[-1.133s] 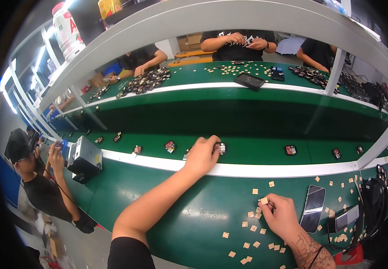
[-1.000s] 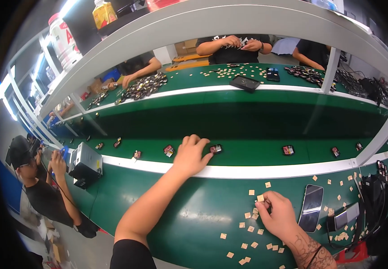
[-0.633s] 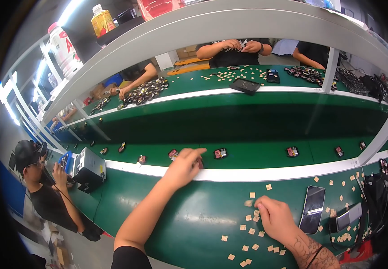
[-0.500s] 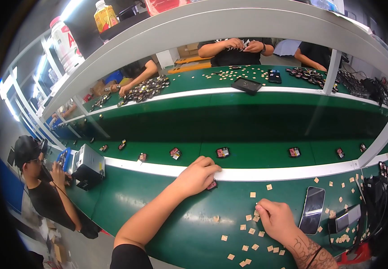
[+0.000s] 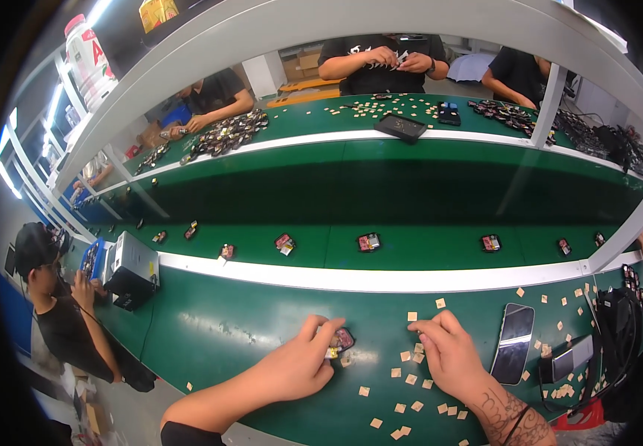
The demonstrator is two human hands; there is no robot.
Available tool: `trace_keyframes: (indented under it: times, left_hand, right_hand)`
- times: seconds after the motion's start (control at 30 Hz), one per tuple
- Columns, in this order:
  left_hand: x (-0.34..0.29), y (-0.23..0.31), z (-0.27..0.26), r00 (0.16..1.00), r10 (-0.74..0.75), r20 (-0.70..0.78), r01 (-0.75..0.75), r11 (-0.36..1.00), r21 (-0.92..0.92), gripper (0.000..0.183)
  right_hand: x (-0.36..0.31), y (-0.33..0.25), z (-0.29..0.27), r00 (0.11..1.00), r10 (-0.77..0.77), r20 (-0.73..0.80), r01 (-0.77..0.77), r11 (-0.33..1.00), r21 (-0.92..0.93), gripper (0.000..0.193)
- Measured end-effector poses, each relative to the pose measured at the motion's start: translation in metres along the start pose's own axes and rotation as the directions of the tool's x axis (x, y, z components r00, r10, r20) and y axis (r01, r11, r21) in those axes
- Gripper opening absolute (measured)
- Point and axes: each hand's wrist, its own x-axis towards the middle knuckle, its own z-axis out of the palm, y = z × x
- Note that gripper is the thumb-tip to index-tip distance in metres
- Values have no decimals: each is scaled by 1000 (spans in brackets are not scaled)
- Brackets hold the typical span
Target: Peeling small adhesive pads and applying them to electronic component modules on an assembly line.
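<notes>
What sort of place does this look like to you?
Probably an electronics assembly workshop: small boxy modules lie spaced along a green strip, tan squares are scattered over the near bench, and several people work nearby.

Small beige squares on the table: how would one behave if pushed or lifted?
A beige square would likely slide rather than roll, lying flat with straight edges. It looks light, being small and thin. Lifting it could be fiddly: little edge shows above the green table.
</notes>
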Motion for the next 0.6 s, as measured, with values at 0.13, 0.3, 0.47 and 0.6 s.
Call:
trace_keyframes:
  times: [0.13,0.3,0.47,0.6]
  left_hand:
    - [-6,-3,3,992,62,106,-36,973,-229,70]
    - [11,-16,-4,978,184,-96,-170,976,135,74]
    - [23,-18,29,942,334,-34,-336,936,-110,70]
    - [37,-4,44,916,400,-22,-397,902,-171,76]
  right_hand:
    - [0,-4,2,1000,7,28,-7,1000,6,20]
    - [-6,-6,3,1000,-20,23,19,999,31,18]
    - [-4,-16,2,987,-52,150,52,999,2,11]
    - [-7,-21,-4,964,-88,249,154,953,-261,12]
